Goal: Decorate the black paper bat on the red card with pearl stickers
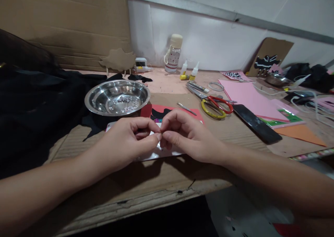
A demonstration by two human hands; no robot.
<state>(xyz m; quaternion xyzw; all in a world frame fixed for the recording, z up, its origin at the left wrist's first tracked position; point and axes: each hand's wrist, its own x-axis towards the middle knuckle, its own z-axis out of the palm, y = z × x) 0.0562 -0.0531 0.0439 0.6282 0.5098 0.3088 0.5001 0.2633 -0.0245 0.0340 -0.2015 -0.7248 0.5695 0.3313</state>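
My left hand (130, 139) and my right hand (189, 134) meet at the middle, thumbs and forefingers pinched together tip to tip. Whatever sits between the fingertips is too small to make out. Below and behind them lies a white sheet (150, 156), partly covered by my hands. Beyond it a red sheet (197, 115) carries a black cut-out shape (157, 114) and a small patch of pink and blue glitter (158, 120). Close behind my right hand rests a pair of metal tweezers (186, 108).
A steel bowl (117, 112) with small shiny pieces stands at back left, beside black cloth (23, 115). To the right lie scissors (214, 108), a phone (257, 124) and pink sheets (250, 98). Glue bottles (194, 72) and a drinking bottle (173, 54) stand farther back.
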